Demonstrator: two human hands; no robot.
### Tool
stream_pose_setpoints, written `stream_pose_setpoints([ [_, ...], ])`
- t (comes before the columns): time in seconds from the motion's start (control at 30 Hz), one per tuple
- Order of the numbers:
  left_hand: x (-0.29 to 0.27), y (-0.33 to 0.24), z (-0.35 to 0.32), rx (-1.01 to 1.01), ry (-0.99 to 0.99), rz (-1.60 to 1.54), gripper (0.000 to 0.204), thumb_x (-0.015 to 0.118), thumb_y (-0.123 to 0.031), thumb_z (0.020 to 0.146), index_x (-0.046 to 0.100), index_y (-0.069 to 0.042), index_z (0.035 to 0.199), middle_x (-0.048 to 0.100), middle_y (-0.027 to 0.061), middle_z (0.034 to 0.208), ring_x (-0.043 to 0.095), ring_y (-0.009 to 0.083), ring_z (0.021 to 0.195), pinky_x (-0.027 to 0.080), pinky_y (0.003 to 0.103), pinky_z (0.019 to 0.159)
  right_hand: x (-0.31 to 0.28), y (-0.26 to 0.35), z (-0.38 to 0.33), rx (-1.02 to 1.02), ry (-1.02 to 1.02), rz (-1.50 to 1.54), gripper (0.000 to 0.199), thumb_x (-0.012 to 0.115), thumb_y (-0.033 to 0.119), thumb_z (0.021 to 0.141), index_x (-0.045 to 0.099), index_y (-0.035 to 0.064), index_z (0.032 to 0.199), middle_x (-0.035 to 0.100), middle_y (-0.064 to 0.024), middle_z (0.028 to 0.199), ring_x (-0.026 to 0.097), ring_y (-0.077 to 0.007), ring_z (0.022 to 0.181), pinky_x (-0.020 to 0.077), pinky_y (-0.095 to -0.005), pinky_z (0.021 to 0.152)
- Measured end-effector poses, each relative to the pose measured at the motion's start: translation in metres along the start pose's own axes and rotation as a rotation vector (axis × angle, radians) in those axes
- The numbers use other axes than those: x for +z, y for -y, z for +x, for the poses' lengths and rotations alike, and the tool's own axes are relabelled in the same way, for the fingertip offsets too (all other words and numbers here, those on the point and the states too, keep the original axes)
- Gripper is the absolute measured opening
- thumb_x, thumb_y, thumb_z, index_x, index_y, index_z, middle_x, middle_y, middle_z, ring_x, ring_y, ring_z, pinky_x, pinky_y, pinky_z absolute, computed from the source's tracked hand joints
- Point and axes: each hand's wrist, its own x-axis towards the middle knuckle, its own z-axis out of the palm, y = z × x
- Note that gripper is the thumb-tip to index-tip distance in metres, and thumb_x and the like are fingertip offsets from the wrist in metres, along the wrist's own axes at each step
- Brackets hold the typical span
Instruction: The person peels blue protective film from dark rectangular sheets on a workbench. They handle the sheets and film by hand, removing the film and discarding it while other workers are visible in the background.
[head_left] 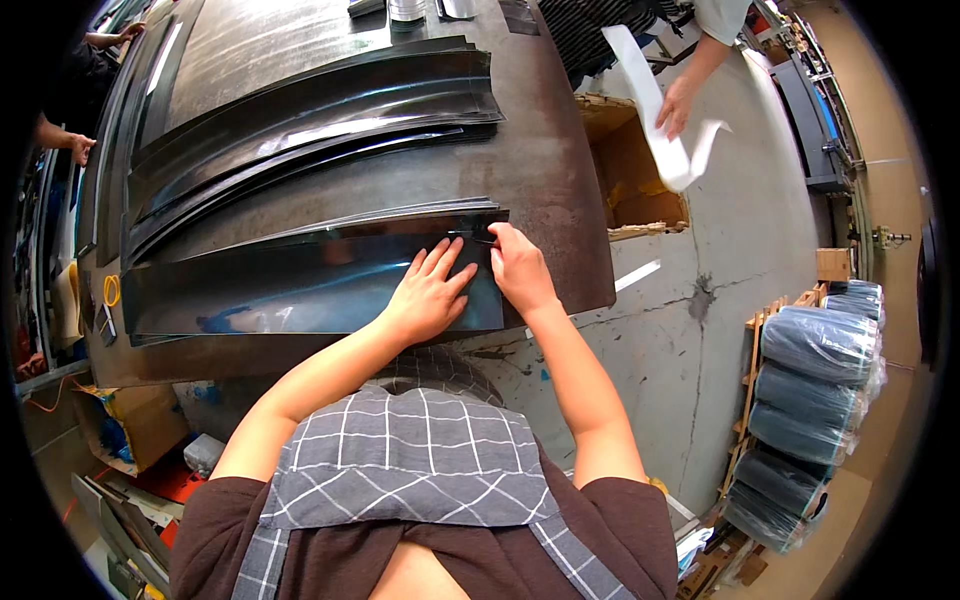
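Observation:
A long, dark, glossy sheet (300,285) lies along the near side of the table, its surface reflecting light. My left hand (425,297) rests flat on it near its right end, fingers spread. At the sheet's upper right corner, my right hand (520,268) is closed in a pinch, with a thin dark line by its fingertips. Whether that is the sheet's edge, a film or a small tool, I cannot tell. More thin sheets (400,212) show just beyond the one under my hands. Farther back is a larger stack of curved dark sheets (330,115).
A co-worker's hand (680,105) at the upper right is by a white strip (640,90) over an open cardboard box (650,205). Another person's hand (80,148) touches the table's left edge. Yellow-handled scissors (111,291) lie at left. Plastic-wrapped rolls (815,345) stand right.

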Motion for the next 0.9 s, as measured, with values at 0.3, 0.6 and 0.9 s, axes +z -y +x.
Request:
stream_pose_setpoints([
  [0.3, 0.004, 0.001, -0.002, -0.033, -0.059, -0.063, 0.051, 0.065, -0.025, 0.085, 0.056, -0.016, 0.134, 0.029, 0.0233, 0.155, 0.03, 0.0393, 0.143, 0.03, 0.055, 0.114, 0.012, 0.002, -0.02, -0.347, 0.052, -0.266, 0.005, 0.064, 0.008, 0.079, 0.059, 0.008, 0.078, 0.053, -0.007, 0.078, 0.059, -0.0263, 0.075, 0.0514, -0.0383, 0.066],
  [0.6, 0.0, 0.001, -0.003, 0.0, -0.088, -0.019, 0.048, 0.067, -0.024, 0.08, 0.061, -0.013, 0.126, 0.035, 0.0213, 0.153, 0.037, 0.0377, 0.139, 0.034, 0.052, 0.109, 0.003, 0.01, -0.025, -0.296, 0.082, -0.224, 0.012, 0.069, 0.006, 0.079, 0.07, 0.0069, 0.092, 0.061, -0.0079, 0.083, 0.061, -0.027, 0.079, 0.0519, -0.038, 0.068],
  [0.9, 0.003, 0.005, 0.005, 0.159, -0.101, -0.055, 0.042, 0.074, -0.012, 0.072, 0.064, -0.006, 0.112, 0.055, 0.0127, 0.128, 0.049, 0.0309, 0.122, 0.043, 0.039, 0.1, 0.016, 0.004, -0.03, 0.211, -0.116, 0.45, 0.01, 0.061, 0.011, 0.095, 0.065, 0.0018, 0.095, 0.069, -0.0093, 0.091, 0.069, -0.0211, 0.081, 0.0555, -0.0308, 0.073],
])
